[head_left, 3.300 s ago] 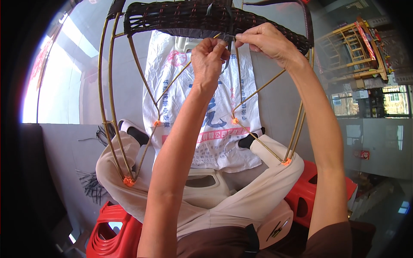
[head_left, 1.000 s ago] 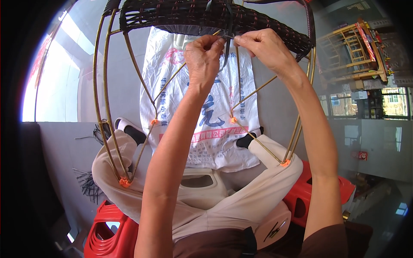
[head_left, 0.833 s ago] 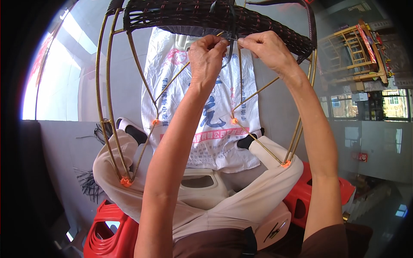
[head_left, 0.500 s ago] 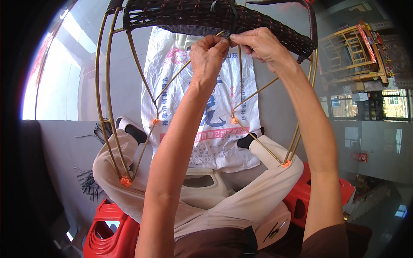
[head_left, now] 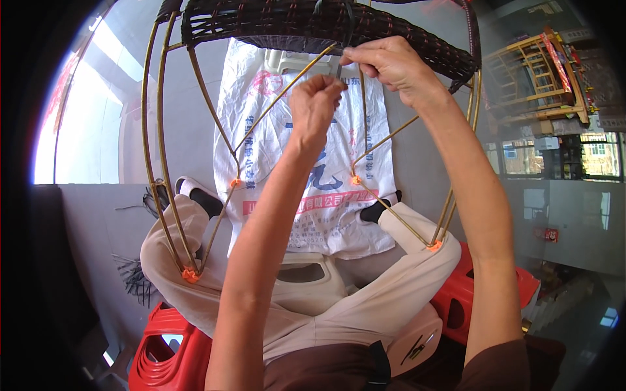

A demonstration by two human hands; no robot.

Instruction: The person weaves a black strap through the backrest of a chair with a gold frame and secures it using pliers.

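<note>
A curved dark woven wicker band (head_left: pixel 274 23) spans the top of a gold metal rod frame (head_left: pixel 267 111). My right hand (head_left: pixel 398 72) is just below the band, fingertips pinched on a thin dark strip (head_left: pixel 340 70). Lower and to the left, my left hand (head_left: pixel 312 107) has its fingers curled closed near the strip's lower end; what lies inside them is hidden. Orange wrappings (head_left: pixel 190 274) sit at the frame's bends, two resting by my trousered legs.
A white printed sack (head_left: pixel 241 98) lies under the frame, by my feet. Red plastic stools (head_left: pixel 169 352) stand either side, a pale stool (head_left: pixel 300 274) between my legs. Loose dark strips (head_left: pixel 137 280) lie at left. Wooden furniture (head_left: pixel 541 78) stands at upper right.
My left hand has dropped down from the wicker band and apart from my right hand. My right hand has shifted slightly left and up, staying pinched at the band.
</note>
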